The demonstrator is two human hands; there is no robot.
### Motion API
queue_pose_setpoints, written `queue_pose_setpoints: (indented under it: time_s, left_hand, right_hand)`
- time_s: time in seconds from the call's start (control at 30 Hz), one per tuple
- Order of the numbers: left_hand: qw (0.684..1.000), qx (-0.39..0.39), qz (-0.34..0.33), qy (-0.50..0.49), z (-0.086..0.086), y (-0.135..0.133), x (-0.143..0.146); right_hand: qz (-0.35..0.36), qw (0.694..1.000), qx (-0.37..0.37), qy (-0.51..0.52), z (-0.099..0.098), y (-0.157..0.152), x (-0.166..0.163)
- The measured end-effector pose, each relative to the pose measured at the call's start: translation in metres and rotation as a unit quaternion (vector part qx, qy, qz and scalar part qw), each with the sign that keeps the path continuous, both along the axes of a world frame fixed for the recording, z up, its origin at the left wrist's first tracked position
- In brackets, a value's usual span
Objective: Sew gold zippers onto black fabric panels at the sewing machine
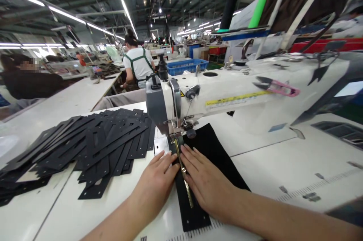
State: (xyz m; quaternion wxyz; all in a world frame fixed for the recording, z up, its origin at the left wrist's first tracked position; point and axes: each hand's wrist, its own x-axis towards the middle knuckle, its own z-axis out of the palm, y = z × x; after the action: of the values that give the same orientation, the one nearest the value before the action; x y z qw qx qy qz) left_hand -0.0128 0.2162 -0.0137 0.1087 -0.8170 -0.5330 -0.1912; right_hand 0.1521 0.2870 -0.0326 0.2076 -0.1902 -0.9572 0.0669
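Observation:
A black panel with a gold-toothed metal zipper (pixel 187 192) along its slot lies under the presser foot (pixel 175 135) of a white sewing machine (pixel 241 86). On the panel's left edge rests my left hand (pixel 155 180), fingers laid forward and pressing beside the zipper. My right hand (pixel 208 182) lies flat with fingers stretched out, just right of the zipper and near its slider (pixel 183 170). Beneath that hand, a wider black piece of material (pixel 212 146) spreads to the right. The needle's tip cannot be made out.
Left of the machine, a heap of black slotted strips (pixel 113 139) covers part of the white table (pixel 119 214). Pink-handled thread snips (pixel 276 86) rest on the machine arm. Thread cones (pixel 258 9) stand above. Behind are a blue basket (pixel 187 67) and a co-worker (pixel 139 61) facing away.

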Motion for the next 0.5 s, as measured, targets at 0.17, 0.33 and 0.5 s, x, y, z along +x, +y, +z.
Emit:
queue_pose_setpoints:
  time_s: [0.17, 0.33, 0.5]
  left_hand:
    - [1.0, 0.004, 0.002, -0.01, 0.0, 0.006, -0.003]
    - [1.0, 0.016, -0.002, -0.001, 0.002, 0.013, -0.007]
    - [1.0, 0.021, -0.011, 0.0, 0.0, 0.021, -0.012]
  right_hand:
    - [0.008, 1.0, 0.011, -0.008, 0.003, 0.007, -0.004]
    - [0.009, 0.999, 0.047, -0.007, 0.003, 0.015, -0.011]
    - [0.005, 0.998, 0.06, 0.019, -0.002, 0.024, -0.019]
